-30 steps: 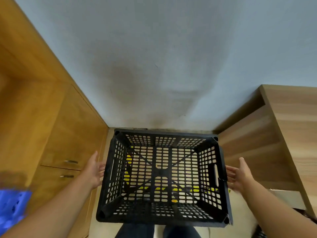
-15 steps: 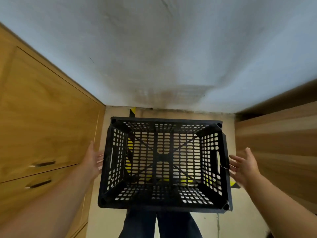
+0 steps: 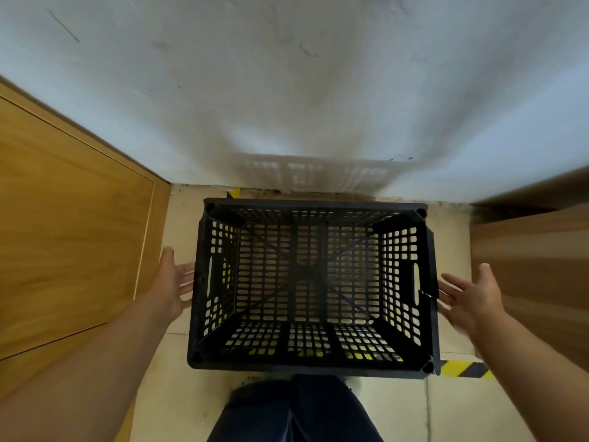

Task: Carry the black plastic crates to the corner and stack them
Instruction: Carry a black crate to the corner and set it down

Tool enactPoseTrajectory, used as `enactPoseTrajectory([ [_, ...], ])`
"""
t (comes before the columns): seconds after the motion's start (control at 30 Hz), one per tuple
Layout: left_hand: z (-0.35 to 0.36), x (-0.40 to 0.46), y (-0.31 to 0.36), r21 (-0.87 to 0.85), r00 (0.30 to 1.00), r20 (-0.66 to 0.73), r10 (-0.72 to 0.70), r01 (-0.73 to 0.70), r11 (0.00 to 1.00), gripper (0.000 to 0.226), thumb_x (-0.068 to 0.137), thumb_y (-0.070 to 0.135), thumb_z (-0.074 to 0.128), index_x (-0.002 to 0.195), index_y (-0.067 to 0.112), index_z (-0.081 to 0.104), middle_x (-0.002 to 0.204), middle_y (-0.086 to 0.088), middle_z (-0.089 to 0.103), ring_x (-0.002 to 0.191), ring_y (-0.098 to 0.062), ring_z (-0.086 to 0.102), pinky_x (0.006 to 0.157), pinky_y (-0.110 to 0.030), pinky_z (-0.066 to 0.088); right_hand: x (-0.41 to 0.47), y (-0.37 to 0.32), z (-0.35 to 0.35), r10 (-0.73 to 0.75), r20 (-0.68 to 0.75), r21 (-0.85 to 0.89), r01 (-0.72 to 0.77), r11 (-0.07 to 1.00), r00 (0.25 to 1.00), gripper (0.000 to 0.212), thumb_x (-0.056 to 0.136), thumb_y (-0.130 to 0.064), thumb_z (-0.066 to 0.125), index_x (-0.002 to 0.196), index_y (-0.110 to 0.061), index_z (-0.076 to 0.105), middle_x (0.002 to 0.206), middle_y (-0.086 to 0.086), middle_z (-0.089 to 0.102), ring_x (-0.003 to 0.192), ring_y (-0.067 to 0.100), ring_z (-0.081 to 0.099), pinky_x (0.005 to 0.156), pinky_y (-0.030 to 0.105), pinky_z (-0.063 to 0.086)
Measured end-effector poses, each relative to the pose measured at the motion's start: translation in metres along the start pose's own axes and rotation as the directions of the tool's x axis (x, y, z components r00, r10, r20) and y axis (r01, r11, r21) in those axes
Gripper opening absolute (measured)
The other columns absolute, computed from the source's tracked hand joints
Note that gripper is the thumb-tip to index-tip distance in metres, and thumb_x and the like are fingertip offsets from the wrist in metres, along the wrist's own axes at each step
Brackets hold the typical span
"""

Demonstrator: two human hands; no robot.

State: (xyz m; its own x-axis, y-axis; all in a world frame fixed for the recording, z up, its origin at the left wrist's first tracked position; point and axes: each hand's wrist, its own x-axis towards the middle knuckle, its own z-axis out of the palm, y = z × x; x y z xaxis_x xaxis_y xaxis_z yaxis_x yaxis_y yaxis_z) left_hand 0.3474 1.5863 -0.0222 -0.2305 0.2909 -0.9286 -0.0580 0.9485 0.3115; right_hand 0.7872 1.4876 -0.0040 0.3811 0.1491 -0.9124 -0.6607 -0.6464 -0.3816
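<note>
Black crate (image 3: 314, 285) between both hands, left hand (image 3: 172, 282) and right hand (image 3: 471, 295) spread, just beside it

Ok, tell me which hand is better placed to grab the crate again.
Left hand: its fingers reach the black crate's side wall beside the handle slot. The right hand is open, slightly off.

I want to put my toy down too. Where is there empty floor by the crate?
Bare floor lies between the black crate and wooden cabinet, and beside the striped tape. Behind the crate, by the wall, it's tight.
</note>
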Motion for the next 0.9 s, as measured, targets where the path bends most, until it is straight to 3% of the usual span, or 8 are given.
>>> enactPoseTrajectory([
  [0.17,0.014,0.018,0.004,-0.010,1.000,0.001,0.014,-0.014,1.000,0.071,0.092,0.065,0.015,0.113,0.013,0.059,0.116,-0.009,0.056,0.112,-0.024,0.047,0.091,-0.043,0.035,0.022,-0.001,0.005,-0.022,-0.029,0.024,0.022,0.999,0.999,0.074,0.092,-0.062,0.022,0.128,-0.003,0.048,0.111,0.017,0.055,0.101,0.029,0.053,0.097,0.042,0.039],
  [0.3,0.023,0.023,0.006,-0.028,0.999,-0.012,0.046,-0.046,0.999,0.064,0.093,0.063,0.020,0.098,0.015,0.061,0.107,-0.007,0.059,0.109,-0.022,0.050,0.094,-0.047,0.036,0.030,-0.002,0.007,-0.047,-0.063,0.045,0.050,0.998,0.997,0.068,0.092,-0.062,0.024,0.099,-0.002,0.056,0.098,0.014,0.058,0.089,0.025,0.057,0.098,0.041,0.043],
  [0.37,0.025,0.022,0.005,-0.045,0.999,-0.025,0.047,-0.048,0.998,0.063,0.094,0.062,0.020,0.101,0.014,0.060,0.101,-0.006,0.059,0.108,-0.022,0.049,0.093,-0.046,0.036,0.031,-0.001,0.007,-0.052,-0.065,0.067,0.056,0.996,0.997,0.064,0.092,-0.061,0.024,0.090,-0.005,0.055,0.099,0.015,0.058,0.089,0.025,0.057,0.097,0.041,0.043],
  [0.53,0.030,0.018,0.005,-0.054,0.998,-0.028,0.057,-0.058,0.997,0.063,0.095,0.060,0.020,0.111,0.012,0.057,0.113,-0.008,0.056,0.109,-0.021,0.048,0.093,-0.045,0.035,0.030,-0.003,0.007,-0.087,-0.077,0.090,0.094,0.992,0.993,0.057,0.096,-0.054,0.025,0.090,-0.007,0.055,0.097,0.015,0.059,0.087,0.025,0.057,0.097,0.041,0.044],
  [0.9,0.038,0.017,0.009,-0.050,0.995,-0.006,0.102,-0.103,0.993,0.063,0.096,0.057,0.021,0.124,0.010,0.054,0.117,-0.007,0.052,0.112,-0.020,0.045,0.097,-0.044,0.032,0.033,-0.007,0.014,-0.151,-0.073,0.051,0.155,0.987,0.986,0.051,0.098,-0.048,0.027,0.094,-0.004,0.053,0.093,0.014,0.058,0.084,0.023,0.056,0.092,0.040,0.043],
])
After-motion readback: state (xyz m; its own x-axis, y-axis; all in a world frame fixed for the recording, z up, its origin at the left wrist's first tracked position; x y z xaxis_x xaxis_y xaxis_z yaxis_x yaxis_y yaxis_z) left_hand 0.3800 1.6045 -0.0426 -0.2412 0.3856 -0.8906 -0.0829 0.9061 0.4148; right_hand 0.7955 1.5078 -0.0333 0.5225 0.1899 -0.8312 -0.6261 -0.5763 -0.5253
